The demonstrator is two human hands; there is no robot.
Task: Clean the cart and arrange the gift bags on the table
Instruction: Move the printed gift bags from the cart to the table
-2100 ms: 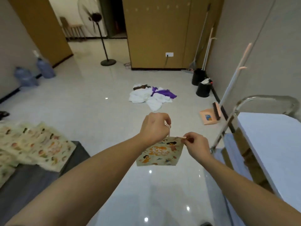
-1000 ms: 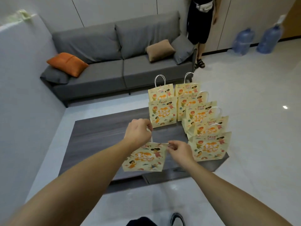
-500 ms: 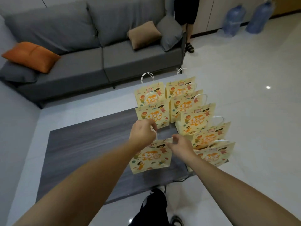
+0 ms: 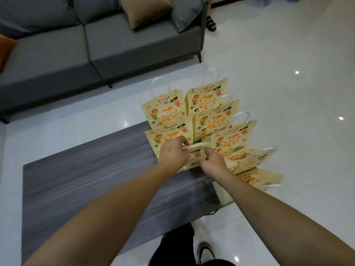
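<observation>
A yellow cartoon-printed gift bag (image 4: 195, 156) is held over the right part of the dark grey low table (image 4: 86, 181). My left hand (image 4: 173, 152) pinches its top edge on the left; my right hand (image 4: 214, 162) grips it on the right. Most of the bag is hidden behind my hands. Behind it and to its right, several matching gift bags (image 4: 209, 120) with white handles stand in two rows on the table's right end. The nearest bags at the right edge lean over. The cart is out of view.
A grey sofa (image 4: 96, 45) with a tan cushion (image 4: 146, 10) stands beyond the table. Another person's sandalled foot (image 4: 211, 25) shows by the sofa's right end. Glossy white floor lies to the right. My own leg and shoe (image 4: 203, 250) are below the table's near edge.
I turned from the cart toward the table and stepped closer. The held bag moved forward and down, in front of the left row of standing bags.
</observation>
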